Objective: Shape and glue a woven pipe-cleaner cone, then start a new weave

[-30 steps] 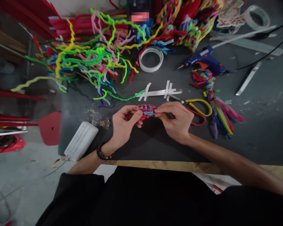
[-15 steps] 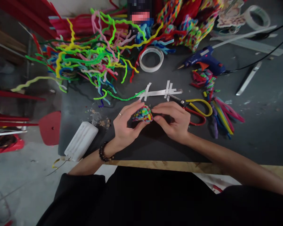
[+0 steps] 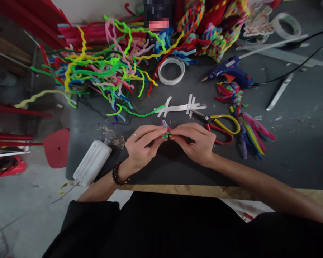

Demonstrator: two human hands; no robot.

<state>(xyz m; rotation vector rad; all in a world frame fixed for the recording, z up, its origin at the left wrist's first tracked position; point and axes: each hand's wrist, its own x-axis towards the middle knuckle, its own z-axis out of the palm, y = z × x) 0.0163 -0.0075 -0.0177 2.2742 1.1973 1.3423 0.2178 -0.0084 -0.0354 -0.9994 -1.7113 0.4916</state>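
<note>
Grip: both hands pinch one small multicoloured woven piece (image 3: 164, 123) between them, fingertips closed on it from either side.
Woven piece: held up in front of the torso, above the near half of the dark table (image 3: 172, 172); its lower part is mostly hidden by the fingers.
Left hand (image 3: 141, 145): thumb below, bent fingers above, pointing right; a ring (image 3: 136, 136) on one finger.
Right hand (image 3: 195, 141): index finger and thumb pinched together, pointing left, knuckles uppermost.
Arms: forearms slant inward from the near corners; a beaded bracelet (image 3: 119, 173) circles the left wrist.
Just beyond the hands: white strips (image 3: 177, 108) lie crossed, a green stem (image 3: 142, 115) running left from them.
Right: scissors (image 3: 206, 118), handles spread, beside the right hand; short coloured stems (image 3: 254, 134) farther right.
Left: a white box (image 3: 93, 161) near the table's edge.
Far side: tangled fuzzy stems (image 3: 104, 68) at left, a tape roll (image 3: 171, 81) mid-table, a blue glue gun (image 3: 228, 70) at right.
</note>
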